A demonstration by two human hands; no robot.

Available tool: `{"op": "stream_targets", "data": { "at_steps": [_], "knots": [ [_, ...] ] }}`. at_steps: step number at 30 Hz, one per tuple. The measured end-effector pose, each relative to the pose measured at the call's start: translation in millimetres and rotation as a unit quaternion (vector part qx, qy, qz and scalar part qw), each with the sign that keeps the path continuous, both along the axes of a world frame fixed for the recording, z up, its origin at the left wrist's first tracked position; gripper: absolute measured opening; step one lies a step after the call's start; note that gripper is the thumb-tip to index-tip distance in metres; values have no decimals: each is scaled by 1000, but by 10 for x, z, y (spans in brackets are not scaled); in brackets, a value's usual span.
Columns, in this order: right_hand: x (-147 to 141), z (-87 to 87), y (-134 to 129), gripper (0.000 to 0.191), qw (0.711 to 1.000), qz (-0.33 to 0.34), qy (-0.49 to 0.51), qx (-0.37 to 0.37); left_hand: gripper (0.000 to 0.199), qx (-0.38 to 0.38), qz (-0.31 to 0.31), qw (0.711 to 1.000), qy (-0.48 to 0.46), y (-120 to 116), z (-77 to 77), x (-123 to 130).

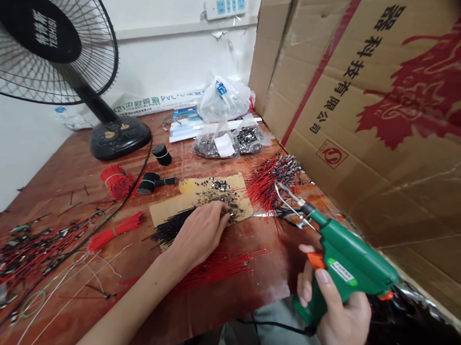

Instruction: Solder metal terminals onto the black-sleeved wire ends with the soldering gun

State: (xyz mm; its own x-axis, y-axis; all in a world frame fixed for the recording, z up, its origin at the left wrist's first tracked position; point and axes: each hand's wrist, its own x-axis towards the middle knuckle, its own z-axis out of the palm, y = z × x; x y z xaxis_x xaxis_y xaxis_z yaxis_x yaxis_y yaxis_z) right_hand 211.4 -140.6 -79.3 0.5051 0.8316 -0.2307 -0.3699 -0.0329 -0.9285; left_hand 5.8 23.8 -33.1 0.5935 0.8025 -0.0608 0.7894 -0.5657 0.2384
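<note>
My left hand rests over a piece of tan cardboard, its fingers bent down at small dark parts; a tiny shiny piece shows by the fingertips, and what they pinch is too small to name. Black wires lie under and beside this hand, and loose red wires lie just below it. My right hand is wrapped round the handle of a green soldering gun, fingers near its orange trigger. The gun's metal tip points up-left, over a pile of red wires.
A black fan stands at the back left. Bundled red wires, black bundles and tangled wires lie on the left. Plastic bags sit at the back. A large cardboard box walls the right side; scissors lie near the pile.
</note>
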Motion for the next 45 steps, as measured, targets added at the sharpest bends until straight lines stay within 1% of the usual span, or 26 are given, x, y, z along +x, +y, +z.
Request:
{"op": "stream_targets", "data": {
  "at_steps": [3, 7, 17, 20, 22, 24, 27, 28, 30, 31, 33, 36, 39, 42, 45],
  "knots": [
    [-3, 1, 9, 37, 1000, 2, 4, 4, 25, 15, -10, 1000, 25, 5, -33, 7],
    [-11, 23, 33, 40, 1000, 3, -10, 18, 25, 32, -18, 998, 55, 33, -40, 15],
    [35, -23, -14, 39, 1000, 29, 1, 7, 25, 30, -9, 998, 47, 43, -47, 65],
    [51, -4, 3, 39, 999, 41, 1, 0, 26, 24, 1, 999, 36, 23, -9, 56],
    [77, 20, 19, 37, 998, 62, -11, -3, 27, 19, 15, 999, 43, -3, 35, 31],
    [117, 49, 35, 36, 994, 103, -30, -18, 29, 20, 31, 997, 62, -35, 70, -2],
    [190, 102, 59, 40, 985, 158, -35, -53, 29, 44, 40, 996, 73, -80, 73, -43],
    [215, 123, 71, 40, 983, 169, -32, -64, 28, 55, 38, 995, 71, -92, 62, -50],
    [267, 167, 104, 33, 978, 189, -25, -83, 25, 80, 35, 994, 58, -111, 33, -57],
    [294, 189, 125, 29, 975, 202, -24, -94, 24, 90, 37, 994, 47, -118, 17, -58],
    [350, 226, 178, 28, 968, 225, -16, -112, 20, 99, 47, 994, 13, -128, -19, -62],
    [427, 250, 267, 28, 957, 260, 20, -130, 14, 83, 59, 994, -45, -140, -83, -73],
    [472, 242, 341, 26, 951, 274, 67, -129, 9, 67, 73, 992, -81, -148, -139, -74],
    [488, 231, 377, 26, 945, 281, 101, -132, 7, 59, 88, 989, -100, -151, -160, -59],
    [499, 233, 386, 25, 941, 290, 109, -137, 9, 62, 94, 988, -105, -151, -154, -40]
  ]
}}
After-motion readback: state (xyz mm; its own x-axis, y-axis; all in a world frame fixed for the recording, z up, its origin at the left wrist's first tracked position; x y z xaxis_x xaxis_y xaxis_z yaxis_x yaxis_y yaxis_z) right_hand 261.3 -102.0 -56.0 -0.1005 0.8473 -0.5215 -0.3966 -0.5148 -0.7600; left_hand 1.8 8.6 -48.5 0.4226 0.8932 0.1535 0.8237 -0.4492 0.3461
